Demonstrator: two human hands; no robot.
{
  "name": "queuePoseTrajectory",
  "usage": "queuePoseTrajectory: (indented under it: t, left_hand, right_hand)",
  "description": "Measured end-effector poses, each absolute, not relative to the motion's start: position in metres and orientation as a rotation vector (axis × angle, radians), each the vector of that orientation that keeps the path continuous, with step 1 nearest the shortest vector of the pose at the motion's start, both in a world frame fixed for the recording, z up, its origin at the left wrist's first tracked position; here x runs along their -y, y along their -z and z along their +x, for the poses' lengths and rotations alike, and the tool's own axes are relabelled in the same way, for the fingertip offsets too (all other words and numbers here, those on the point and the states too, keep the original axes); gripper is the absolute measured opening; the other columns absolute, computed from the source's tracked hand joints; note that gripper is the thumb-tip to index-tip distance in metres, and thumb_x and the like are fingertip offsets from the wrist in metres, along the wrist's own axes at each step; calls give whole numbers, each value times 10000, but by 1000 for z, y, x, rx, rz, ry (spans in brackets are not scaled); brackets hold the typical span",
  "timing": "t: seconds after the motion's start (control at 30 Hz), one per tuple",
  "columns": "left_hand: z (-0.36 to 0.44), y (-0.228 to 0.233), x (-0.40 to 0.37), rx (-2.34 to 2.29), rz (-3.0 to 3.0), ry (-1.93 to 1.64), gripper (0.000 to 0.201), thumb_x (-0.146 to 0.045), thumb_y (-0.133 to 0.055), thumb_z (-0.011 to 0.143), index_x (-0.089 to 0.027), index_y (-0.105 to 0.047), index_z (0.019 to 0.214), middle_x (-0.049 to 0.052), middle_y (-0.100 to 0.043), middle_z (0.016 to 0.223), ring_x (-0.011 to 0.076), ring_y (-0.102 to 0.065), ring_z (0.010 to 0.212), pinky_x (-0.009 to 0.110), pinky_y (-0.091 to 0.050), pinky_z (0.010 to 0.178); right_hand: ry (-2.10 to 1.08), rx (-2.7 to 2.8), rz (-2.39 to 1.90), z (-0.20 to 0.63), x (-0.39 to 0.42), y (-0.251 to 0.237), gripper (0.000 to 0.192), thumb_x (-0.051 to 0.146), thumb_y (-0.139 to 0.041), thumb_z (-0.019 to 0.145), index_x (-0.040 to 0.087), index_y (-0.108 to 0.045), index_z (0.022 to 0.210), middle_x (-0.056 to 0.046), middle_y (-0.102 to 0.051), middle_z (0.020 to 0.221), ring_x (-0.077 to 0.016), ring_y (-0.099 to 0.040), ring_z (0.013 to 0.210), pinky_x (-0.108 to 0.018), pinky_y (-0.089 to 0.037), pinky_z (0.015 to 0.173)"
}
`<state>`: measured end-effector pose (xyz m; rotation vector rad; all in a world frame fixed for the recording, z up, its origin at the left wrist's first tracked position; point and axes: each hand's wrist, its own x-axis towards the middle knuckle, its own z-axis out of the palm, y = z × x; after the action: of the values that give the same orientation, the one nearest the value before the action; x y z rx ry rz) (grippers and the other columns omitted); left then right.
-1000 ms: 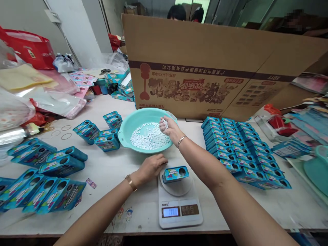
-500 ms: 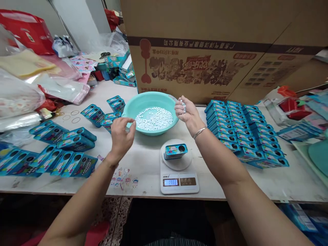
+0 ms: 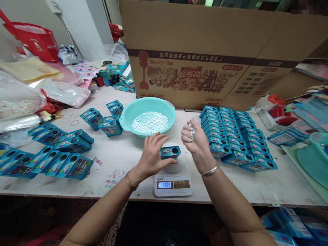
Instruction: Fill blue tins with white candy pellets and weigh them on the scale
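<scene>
A small blue tin (image 3: 170, 151) with a round dark hole in its top stands on the white kitchen scale (image 3: 173, 191); the display reads about 138.4. My left hand (image 3: 152, 155) is open beside the tin, fingers spread past its far side and thumb along its near side. Whether the thumb touches the tin I cannot tell. To the right of the scale, my right hand (image 3: 193, 143) is closed around a handful of small white candies (image 3: 191, 131). More of these candies lie in a turquoise basin (image 3: 128, 114) behind the scale.
Rows of similar blue tins (image 3: 230, 136) stand on the right, with more tins (image 3: 69, 164) on the left. A large cardboard box (image 3: 179, 34) walls off the back. Small stickers (image 3: 114, 179) lie near the front edge. Another turquoise basin (image 3: 311, 157) sits far right.
My left hand has come from beside the basin to the tin on the scale, opening from a pinch. My right hand has moved down and nearer, still closed on the candies. The view has shifted slightly.
</scene>
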<state>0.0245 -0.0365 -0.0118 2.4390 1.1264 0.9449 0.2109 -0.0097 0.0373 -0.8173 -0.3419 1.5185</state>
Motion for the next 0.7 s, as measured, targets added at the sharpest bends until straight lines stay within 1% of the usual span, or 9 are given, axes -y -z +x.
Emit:
queuePoseTrajectory:
  t: [0.07, 0.17, 0.23, 0.33, 0.4, 0.5, 0.6, 0.7]
  left_hand:
    - [37, 12, 34, -1160, 2468, -849, 668, -555, -781, 685, -218, -586, 1228, 114, -617, 1245, 373, -415, 1314, 639, -178, 1113]
    - [49, 15, 27, -1182, 2429, -805, 540, -526, -796, 674, -235, -645, 1103, 70, -664, 1113, 342, -484, 1233, 653, -137, 1112]
    - [54, 20, 25, -1175, 2377, -826, 433, -480, -799, 683, -234, -670, 1015, 51, -674, 1044, 301, -553, 1131, 614, -183, 1111]
    - [57, 26, 26, -1140, 2289, -880, 311, -391, -783, 709, -225, -683, 952, 28, -678, 933, 239, -617, 958, 508, -317, 1056]
    - [59, 28, 27, -1122, 2245, -921, 287, -359, -771, 717, -217, -689, 952, 20, -673, 874, 218, -627, 879, 454, -378, 991]
    - [60, 29, 27, -1097, 2220, -963, 297, -340, -759, 721, -204, -696, 976, 18, -667, 838, 212, -629, 836, 436, -404, 946]
    - [59, 30, 27, -1076, 2208, -969, 339, -307, -762, 709, -191, -692, 1021, 24, -674, 852, 218, -632, 856, 454, -390, 974]
    - [58, 30, 26, -1083, 2196, -959, 329, -286, -765, 694, -209, -689, 1004, 24, -686, 892, 222, -631, 891, 463, -369, 1006]
  right_hand:
    - [-1454, 377, -799, 198, 14, -33, 286, 376, -556, 916, 220, -419, 721, 103, -306, 536, -42, -196, 368, -144, -183, 316]
    - [-1323, 433, -814, 183, 17, -26, 301, 409, -624, 858, 223, -425, 730, 98, -333, 552, -41, -249, 378, -147, -227, 327]
    - [-1248, 468, -863, 178, 20, -21, 319, 436, -641, 835, 225, -427, 729, 94, -337, 552, -44, -285, 387, -151, -249, 339]
    - [-1174, 529, -917, 174, 25, -15, 324, 453, -647, 814, 226, -434, 723, 84, -365, 559, -55, -355, 415, -169, -323, 380]
    - [-1139, 563, -926, 173, 28, -13, 313, 436, -651, 802, 226, -439, 709, 74, -390, 569, -70, -409, 453, -189, -375, 420]
    - [-1107, 602, -937, 173, 32, -11, 294, 413, -644, 793, 228, -440, 693, 61, -409, 580, -91, -455, 502, -214, -412, 461]
    - [-1091, 625, -957, 173, 34, -11, 282, 407, -623, 796, 231, -433, 685, 56, -415, 587, -102, -466, 518, -237, -429, 493]
    - [-1094, 622, -962, 172, 35, -12, 267, 380, -610, 794, 227, -428, 674, 62, -393, 573, -94, -443, 504, -234, -419, 505]
